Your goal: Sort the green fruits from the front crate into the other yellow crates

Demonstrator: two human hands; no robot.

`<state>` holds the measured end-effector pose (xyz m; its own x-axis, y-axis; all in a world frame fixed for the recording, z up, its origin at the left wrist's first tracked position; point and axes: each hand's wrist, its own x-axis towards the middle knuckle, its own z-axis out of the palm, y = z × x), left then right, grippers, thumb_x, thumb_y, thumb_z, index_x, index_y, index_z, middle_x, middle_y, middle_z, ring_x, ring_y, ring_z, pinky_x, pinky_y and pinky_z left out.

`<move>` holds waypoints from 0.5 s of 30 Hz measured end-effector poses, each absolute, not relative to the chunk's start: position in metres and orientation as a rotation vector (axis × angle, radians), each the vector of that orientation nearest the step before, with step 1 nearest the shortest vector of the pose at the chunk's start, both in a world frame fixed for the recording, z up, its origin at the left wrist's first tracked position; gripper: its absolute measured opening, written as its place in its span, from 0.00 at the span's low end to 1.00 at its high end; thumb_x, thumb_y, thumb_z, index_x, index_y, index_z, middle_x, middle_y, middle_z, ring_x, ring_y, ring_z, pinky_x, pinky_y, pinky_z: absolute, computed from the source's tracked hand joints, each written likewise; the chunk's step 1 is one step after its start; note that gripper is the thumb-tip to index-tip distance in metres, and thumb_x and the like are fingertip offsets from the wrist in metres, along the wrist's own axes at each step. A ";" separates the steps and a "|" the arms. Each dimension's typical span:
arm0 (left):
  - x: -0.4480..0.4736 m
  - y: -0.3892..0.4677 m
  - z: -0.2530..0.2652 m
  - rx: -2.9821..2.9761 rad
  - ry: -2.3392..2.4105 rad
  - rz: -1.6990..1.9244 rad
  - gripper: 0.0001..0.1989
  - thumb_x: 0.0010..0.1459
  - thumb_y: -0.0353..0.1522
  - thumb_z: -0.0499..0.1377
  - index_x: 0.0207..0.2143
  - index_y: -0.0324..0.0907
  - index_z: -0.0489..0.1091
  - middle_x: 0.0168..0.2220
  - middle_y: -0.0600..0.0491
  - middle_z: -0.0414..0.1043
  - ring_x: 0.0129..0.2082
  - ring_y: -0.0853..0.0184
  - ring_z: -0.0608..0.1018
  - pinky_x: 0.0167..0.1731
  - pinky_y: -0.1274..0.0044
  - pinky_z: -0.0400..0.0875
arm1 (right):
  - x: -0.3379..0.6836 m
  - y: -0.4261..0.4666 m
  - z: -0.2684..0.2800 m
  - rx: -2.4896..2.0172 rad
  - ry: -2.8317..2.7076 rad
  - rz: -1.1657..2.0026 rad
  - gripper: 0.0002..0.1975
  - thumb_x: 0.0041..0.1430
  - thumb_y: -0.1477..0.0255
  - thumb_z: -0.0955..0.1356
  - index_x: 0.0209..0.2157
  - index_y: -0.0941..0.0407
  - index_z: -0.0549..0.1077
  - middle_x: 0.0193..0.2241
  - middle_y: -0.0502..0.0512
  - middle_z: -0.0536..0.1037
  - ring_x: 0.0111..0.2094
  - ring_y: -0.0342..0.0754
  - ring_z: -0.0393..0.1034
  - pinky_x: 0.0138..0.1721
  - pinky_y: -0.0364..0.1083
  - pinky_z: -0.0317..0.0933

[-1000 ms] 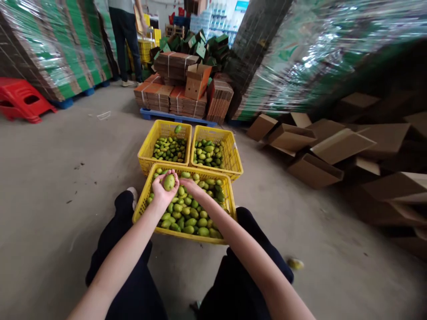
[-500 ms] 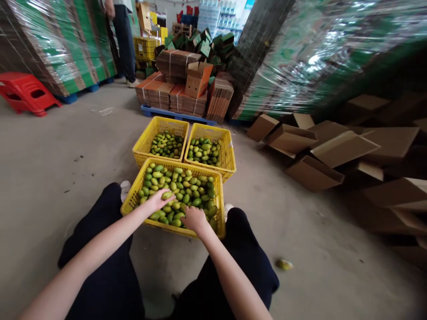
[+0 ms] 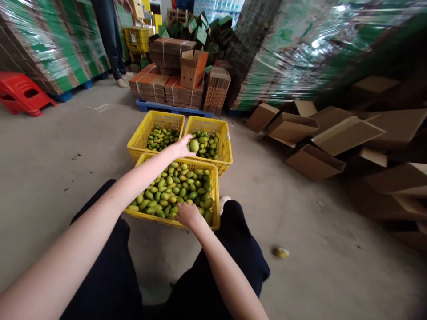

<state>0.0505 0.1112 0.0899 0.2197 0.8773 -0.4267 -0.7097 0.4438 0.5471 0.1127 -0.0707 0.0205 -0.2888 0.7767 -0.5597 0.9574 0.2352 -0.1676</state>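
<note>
My left hand (image 3: 184,147) reaches over the back right yellow crate (image 3: 227,149), its fingers and thumb around a green mango (image 3: 194,145). Smaller-looking mangoes (image 3: 208,144) lie in that crate. Closer to me, the front yellow crate (image 3: 216,195) holds many green and yellowish mangoes (image 3: 167,186). My right hand (image 3: 189,214) is low over its near side, fingers curled down among the fruit; whatever they grip is hidden. Beside the back right crate stands the back left yellow crate (image 3: 138,133), also with mangoes (image 3: 162,138) inside.
Behind the crates, flattened cartons (image 3: 183,93) are stacked on a blue pallet (image 3: 173,108). Open cardboard boxes (image 3: 315,162) are heaped at right. A red stool (image 3: 25,91) and a standing person's legs (image 3: 111,40) are at left. One loose mango (image 3: 280,252) lies on the floor.
My left hand has moved forward from the front crate to the back right crate with a mango in it. My right hand stays at the front crate's near side.
</note>
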 end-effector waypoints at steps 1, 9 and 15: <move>0.053 0.127 0.099 0.300 0.935 1.058 0.13 0.58 0.29 0.59 0.47 0.34 0.71 0.48 0.38 0.74 0.49 0.56 0.77 0.48 0.67 0.73 | 0.113 -0.070 0.020 1.599 2.154 -0.693 0.19 0.61 0.67 0.66 0.53 0.58 0.71 0.53 0.69 0.76 0.55 0.61 0.70 0.51 0.54 0.62; -0.030 0.043 -0.020 0.633 1.418 0.817 0.14 0.59 0.27 0.53 0.19 0.42 0.64 0.25 0.50 0.73 0.35 0.63 0.80 0.38 0.78 0.71 | 0.109 -0.073 0.022 1.580 2.179 -0.748 0.19 0.62 0.68 0.66 0.53 0.59 0.72 0.52 0.70 0.76 0.54 0.61 0.71 0.52 0.54 0.62; -0.109 0.007 -0.092 0.909 1.740 0.590 0.17 0.45 0.22 0.62 0.14 0.42 0.57 0.23 0.50 0.68 0.48 0.52 0.75 0.49 0.69 0.66 | 0.111 -0.073 0.016 1.558 2.180 -0.775 0.20 0.62 0.69 0.66 0.53 0.63 0.71 0.51 0.75 0.75 0.54 0.65 0.70 0.51 0.56 0.62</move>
<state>-0.1088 0.0069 -0.0916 -0.1742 0.8054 -0.5666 0.2945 0.5917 0.7505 0.1113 -0.0730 0.0164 -0.3340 0.7506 -0.5702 0.9421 0.2457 -0.2283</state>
